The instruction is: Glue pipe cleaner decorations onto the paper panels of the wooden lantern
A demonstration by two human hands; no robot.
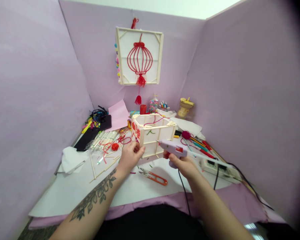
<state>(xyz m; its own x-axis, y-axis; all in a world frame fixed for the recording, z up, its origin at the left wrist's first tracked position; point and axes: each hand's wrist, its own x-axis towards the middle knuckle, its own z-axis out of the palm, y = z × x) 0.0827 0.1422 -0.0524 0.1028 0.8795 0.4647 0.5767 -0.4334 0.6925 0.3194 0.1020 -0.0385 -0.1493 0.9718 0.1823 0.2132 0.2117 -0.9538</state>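
Note:
A white box-shaped lantern (150, 136) with pale stick edges stands on the table before me. Green yarn pieces show on its near panel, and red figures on its left panel. My left hand (132, 154) is closed at the lower left corner of this lantern, fingertips against it. In my right hand (181, 163) is a lilac hot glue gun (173, 149), its nozzle close to the near panel. A white glue stick (210, 160) juts from the gun's back. Below the lantern lie orange thread snips (156, 178) and small green yarn scraps.
A finished lantern (140, 56) hangs at the back wall. Red yarn (115, 146), thin sticks and crumpled white paper (72, 159) lie left. At right are a magenta yarn ball (186, 135), markers (202, 148), a power strip (217, 168) and the gun's black cord (185, 193).

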